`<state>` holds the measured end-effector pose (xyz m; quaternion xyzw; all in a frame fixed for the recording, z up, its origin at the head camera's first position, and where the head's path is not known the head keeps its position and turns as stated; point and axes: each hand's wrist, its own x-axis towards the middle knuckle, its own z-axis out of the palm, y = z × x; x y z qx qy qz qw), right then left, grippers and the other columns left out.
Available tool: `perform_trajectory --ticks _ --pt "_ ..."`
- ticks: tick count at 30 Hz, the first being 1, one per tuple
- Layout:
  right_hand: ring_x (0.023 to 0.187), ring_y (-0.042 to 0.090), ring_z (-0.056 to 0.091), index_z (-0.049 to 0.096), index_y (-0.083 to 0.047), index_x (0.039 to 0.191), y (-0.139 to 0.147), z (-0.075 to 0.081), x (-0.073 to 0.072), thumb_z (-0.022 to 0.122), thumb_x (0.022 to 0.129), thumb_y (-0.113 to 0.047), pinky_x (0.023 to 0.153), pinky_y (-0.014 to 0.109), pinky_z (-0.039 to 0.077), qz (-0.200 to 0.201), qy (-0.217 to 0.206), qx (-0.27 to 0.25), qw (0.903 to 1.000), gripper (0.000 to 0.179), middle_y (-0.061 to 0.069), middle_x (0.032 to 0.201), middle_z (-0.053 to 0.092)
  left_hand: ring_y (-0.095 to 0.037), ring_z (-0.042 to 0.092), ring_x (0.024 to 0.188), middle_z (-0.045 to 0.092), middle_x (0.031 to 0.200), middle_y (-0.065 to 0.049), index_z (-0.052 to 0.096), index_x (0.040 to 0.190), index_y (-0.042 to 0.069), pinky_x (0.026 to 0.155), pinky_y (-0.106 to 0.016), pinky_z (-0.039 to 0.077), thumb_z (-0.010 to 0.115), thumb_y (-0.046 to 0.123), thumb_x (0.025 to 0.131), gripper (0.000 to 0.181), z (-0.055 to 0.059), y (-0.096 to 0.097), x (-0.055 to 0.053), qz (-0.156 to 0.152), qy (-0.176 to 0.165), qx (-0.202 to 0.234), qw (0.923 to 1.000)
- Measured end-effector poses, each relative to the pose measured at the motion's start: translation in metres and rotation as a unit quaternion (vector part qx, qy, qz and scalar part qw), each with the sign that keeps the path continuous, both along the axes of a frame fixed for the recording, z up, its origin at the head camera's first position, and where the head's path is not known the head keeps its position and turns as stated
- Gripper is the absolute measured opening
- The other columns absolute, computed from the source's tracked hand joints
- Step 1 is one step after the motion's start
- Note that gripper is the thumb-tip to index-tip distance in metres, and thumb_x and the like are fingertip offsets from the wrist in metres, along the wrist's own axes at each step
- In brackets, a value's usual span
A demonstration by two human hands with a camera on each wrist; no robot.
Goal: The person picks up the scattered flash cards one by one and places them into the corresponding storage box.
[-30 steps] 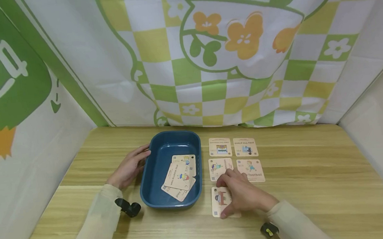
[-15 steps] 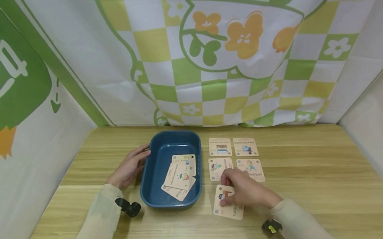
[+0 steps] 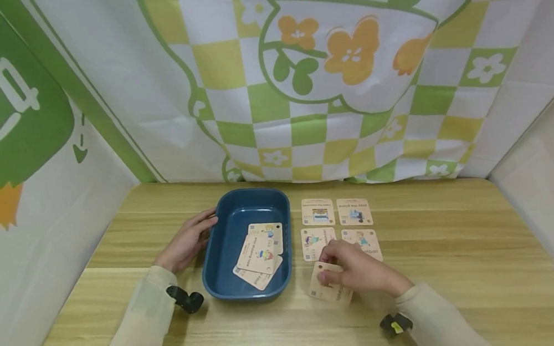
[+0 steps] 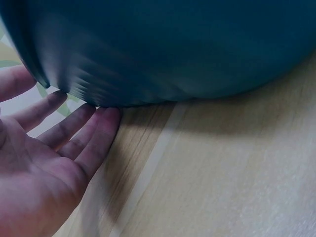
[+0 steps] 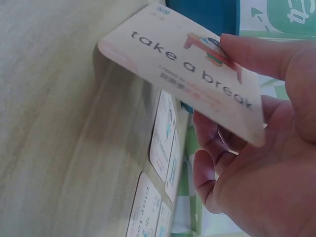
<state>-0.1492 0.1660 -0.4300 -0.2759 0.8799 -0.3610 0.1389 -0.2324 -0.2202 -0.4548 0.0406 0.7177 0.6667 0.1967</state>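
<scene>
My right hand (image 3: 363, 267) pinches a "take a break" flash card (image 5: 173, 61) between thumb and curled fingers. In the right wrist view the card is tilted and raised off the table, with a shadow beneath it. My left hand (image 3: 189, 241) touches the left side of a blue plastic tray (image 3: 215, 262), its fingers lightly bent against the wall in the left wrist view. Inside the tray, several overlapping flash cards (image 3: 260, 255) lie face up, one lettered "play" and partly covered.
Beyond my right hand, several flash cards lie in two rows: a "play the piano" card (image 3: 355, 211), a classroom card (image 3: 318, 212), a badminton card (image 3: 317, 242) and a football card (image 3: 363, 238), partly hidden. Patterned cloth (image 3: 298, 132) hangs behind the wooden table (image 3: 454, 245).
My right hand has picked the "take a break" card up from the table and tilted it, shifting slightly right and away from me. The left hand and tray stay put.
</scene>
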Motion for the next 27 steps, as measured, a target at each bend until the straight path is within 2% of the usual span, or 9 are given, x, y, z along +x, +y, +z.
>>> perform_trajectory --ticks 4,18,27 --pt "0.081 0.013 0.054 0.068 -0.021 0.087 0.0016 0.0009 -0.0002 0.074 0.094 -0.022 0.072 0.03 0.048 0.001 0.003 -0.012 0.9999 0.009 -0.009 0.086 0.06 -0.038 0.029 0.148 0.026 0.163 -0.022 0.021 0.161 0.002 0.119 -0.055 0.025 0.045 0.029 0.11 0.063 -0.0006 -0.0001 -0.0002 0.001 0.0 -0.001 1.0" --pt "0.091 0.015 0.056 0.066 -0.019 0.09 0.0058 0.0039 0.0003 0.071 0.097 -0.023 0.084 0.034 0.048 0.001 0.003 -0.069 0.9976 0.01 -0.004 0.093 0.058 -0.039 0.03 0.147 0.027 0.162 -0.023 0.021 0.161 0.001 0.12 -0.055 0.025 0.045 0.029 0.109 0.063 0.0004 0.0002 -0.0002 0.001 0.0 0.0 1.0" --pt "0.091 0.015 0.057 0.065 -0.02 0.091 0.009 0.0093 0.0023 0.071 0.097 -0.021 0.085 0.045 0.05 0.0 0.023 -0.099 0.9948 0.008 -0.007 0.092 0.061 -0.039 0.028 0.149 0.025 0.163 -0.022 0.02 0.161 0.001 0.12 -0.056 0.023 0.046 0.029 0.109 0.063 0.0017 0.0004 0.0004 0.004 -0.004 -0.003 1.0"
